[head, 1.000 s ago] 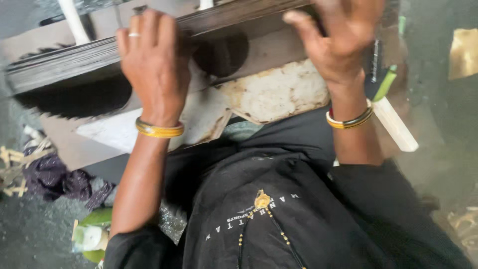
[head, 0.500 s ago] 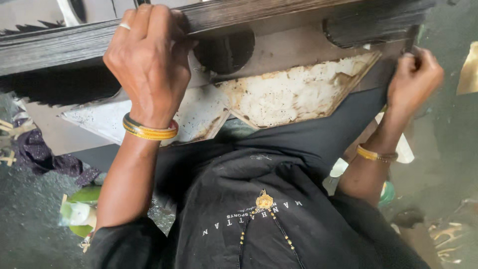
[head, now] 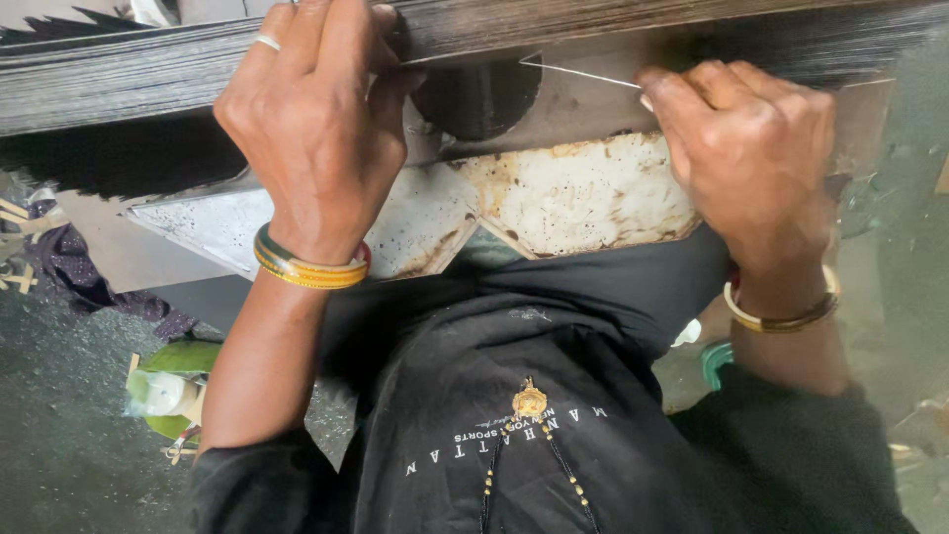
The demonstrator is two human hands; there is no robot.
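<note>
While the camera is looking straight down, the nearest thing in view is the person's own black garment, with a small gold pendant hanging on a beaded chain at the chest. On the grey floor to the left, a green bowl-like container is sitting beside the left forearm, and a clear plastic packet is lying in it; what the packet holds cannot be told. A dark cloth is lying further left.

Above the lap, pale, rust-stained metal sheets are resting flat, their angled edges meeting near the middle. Just beyond them, a thick stack of thin dark sheets is running across the whole width of the view.

The left hand, wearing bangles and a ring, is gripping that stack from above, the fingers curling over its top edge. The right hand, well apart from the left, is pressing against the stack's lower edge, its fingertips pinching at a single thin sheet that is peeling away from the stack.
</note>
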